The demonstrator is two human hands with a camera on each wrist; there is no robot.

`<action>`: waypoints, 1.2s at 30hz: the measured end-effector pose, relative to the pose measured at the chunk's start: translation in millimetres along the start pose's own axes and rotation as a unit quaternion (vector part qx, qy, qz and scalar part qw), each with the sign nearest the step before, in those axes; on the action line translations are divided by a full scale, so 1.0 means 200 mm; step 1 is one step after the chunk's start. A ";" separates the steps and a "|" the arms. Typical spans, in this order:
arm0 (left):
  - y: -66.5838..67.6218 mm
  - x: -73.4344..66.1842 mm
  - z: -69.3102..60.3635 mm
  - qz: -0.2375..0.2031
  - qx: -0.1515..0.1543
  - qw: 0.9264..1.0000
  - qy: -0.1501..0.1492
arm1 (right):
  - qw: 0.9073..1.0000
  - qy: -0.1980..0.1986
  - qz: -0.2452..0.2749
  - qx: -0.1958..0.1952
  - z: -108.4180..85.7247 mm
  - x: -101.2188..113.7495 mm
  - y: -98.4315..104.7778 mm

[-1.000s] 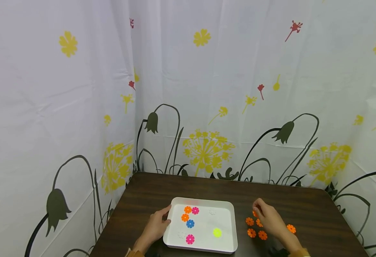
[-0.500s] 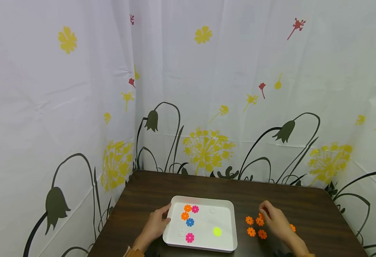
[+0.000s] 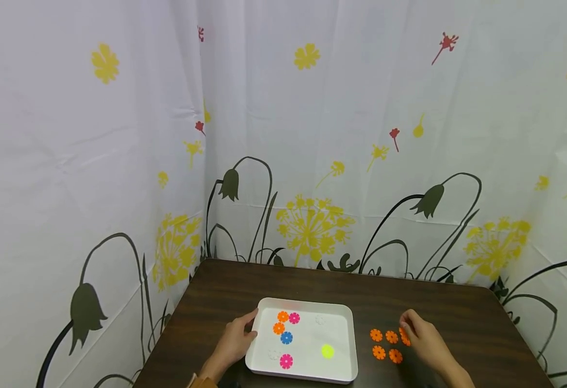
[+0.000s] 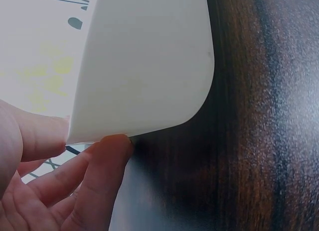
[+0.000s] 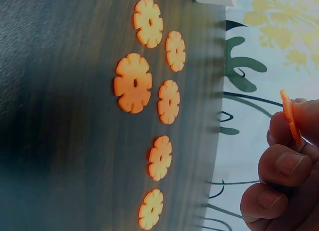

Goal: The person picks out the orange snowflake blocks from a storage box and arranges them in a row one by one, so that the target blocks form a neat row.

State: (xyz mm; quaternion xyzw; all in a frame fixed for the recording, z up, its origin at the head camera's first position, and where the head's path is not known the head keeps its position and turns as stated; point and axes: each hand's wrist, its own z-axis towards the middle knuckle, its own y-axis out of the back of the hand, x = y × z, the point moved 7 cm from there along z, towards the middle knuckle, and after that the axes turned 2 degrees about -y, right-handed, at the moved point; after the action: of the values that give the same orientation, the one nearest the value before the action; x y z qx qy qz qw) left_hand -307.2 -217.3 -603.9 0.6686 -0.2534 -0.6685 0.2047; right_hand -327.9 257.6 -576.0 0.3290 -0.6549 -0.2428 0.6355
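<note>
A shallow white tray [image 3: 308,372] lies on the dark table, with flower-shaped plastic discs spread inside it. My left hand [image 3: 233,342] grips its left side; in the left wrist view the thumb is at the rim and a finger [image 4: 112,149] bears against the lower edge. Between thumb and fingers, my right hand [image 3: 421,339] pinches an orange flower-shaped disc [image 5: 289,116], seen nearly edge-on in the right wrist view. Several similar orange discs [image 5: 132,82] lie flat beneath and left of that hand; in the head view the hand hides some.
In the tray are orange discs [image 3: 283,316], pink discs [image 3: 286,361], a blue disc [image 3: 287,338], a yellow disc [image 3: 327,351] and clear discs [image 3: 320,319]. A patterned white curtain [image 3: 337,134] hangs behind the brown wooden table [image 3: 303,280].
My right hand has moved right and slightly toward me, over the loose disc at the right, with the orange disc in its fingers. My left hand and the tray have stayed put.
</note>
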 end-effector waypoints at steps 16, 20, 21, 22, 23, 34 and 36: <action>-0.01 0.03 -0.01 0.002 -0.003 1.000 0.010 | 1.000 -0.005 -0.004 0.010 -0.04 -0.07 -0.02; -0.01 0.03 0.00 0.001 -0.003 1.000 0.011 | 1.000 -0.009 -0.006 0.007 -0.04 -0.08 -0.02; -0.01 0.03 0.00 0.001 -0.003 1.000 0.012 | 1.000 -0.008 -0.007 0.006 -0.05 -0.08 -0.02; -0.01 0.03 0.00 0.001 -0.003 1.000 0.013 | 1.000 -0.005 -0.006 0.004 -0.05 -0.08 -0.02; -0.01 0.03 0.00 0.001 -0.003 1.000 0.013 | 1.000 -0.005 -0.006 0.003 -0.05 -0.08 -0.02; -0.01 0.02 0.00 -0.003 -0.002 1.000 0.004 | 1.000 -0.004 -0.011 0.008 -0.08 -0.12 -0.06; -0.01 0.02 0.00 -0.003 -0.003 1.000 0.001 | 1.000 0.002 -0.010 0.009 -0.08 -0.13 -0.06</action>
State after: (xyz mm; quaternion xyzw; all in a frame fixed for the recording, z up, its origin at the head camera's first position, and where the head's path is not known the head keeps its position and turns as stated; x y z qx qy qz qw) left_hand -307.5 -218.0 -607.3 0.6696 -0.2492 -0.6689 0.2051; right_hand -311.3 270.2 -601.3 0.3412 -0.6525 -0.2425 0.6317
